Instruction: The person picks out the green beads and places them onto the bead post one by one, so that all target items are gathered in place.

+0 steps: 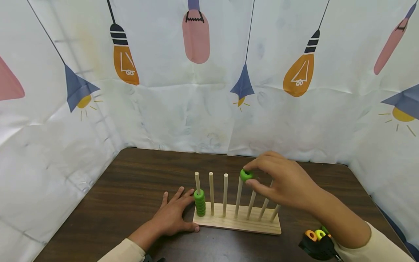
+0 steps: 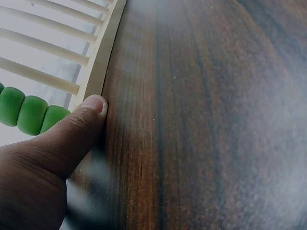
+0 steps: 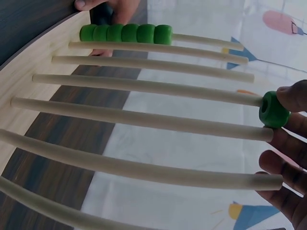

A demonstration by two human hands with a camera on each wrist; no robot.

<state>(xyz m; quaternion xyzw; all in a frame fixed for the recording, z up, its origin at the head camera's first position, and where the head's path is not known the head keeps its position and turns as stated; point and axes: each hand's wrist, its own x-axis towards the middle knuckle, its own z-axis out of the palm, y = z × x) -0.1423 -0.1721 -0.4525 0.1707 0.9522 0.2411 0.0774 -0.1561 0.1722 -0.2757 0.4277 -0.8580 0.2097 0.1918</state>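
Pinching a green bead (image 1: pixel 246 175) between thumb and forefinger, the right hand (image 1: pixel 284 183) holds it at the very tip of the fourth peg (image 1: pixel 239 198), counted from the left; in the right wrist view the bead (image 3: pixel 274 109) sits on the end of that peg (image 3: pixel 144 86), barely threaded. The other right fingers (image 3: pixel 283 168) curl loosely past the tips of the next pegs, touching none that can be seen.

The left hand (image 1: pixel 171 214) lies flat and relaxed on the table (image 1: pixel 131 189), grasping nothing, its thumb (image 2: pixel 79 127) pressed against the left end of the wooden base (image 1: pixel 239 222). Just beside that end, a stack of green beads (image 1: pixel 199 203) fills the lower part of the first peg (image 1: pixel 197 182). The second and third pegs are bare, with open gaps between them.

The base stands near the front edge of the table, well apart from the back edge and from both side edges. Bare wood lies open behind the pegs and to the left of the hand. A printed curtain (image 1: pixel 183 109) closes in the back and sides. Orange and yellow-green beads (image 1: pixel 315 234) rest by the right forearm at the front right corner.
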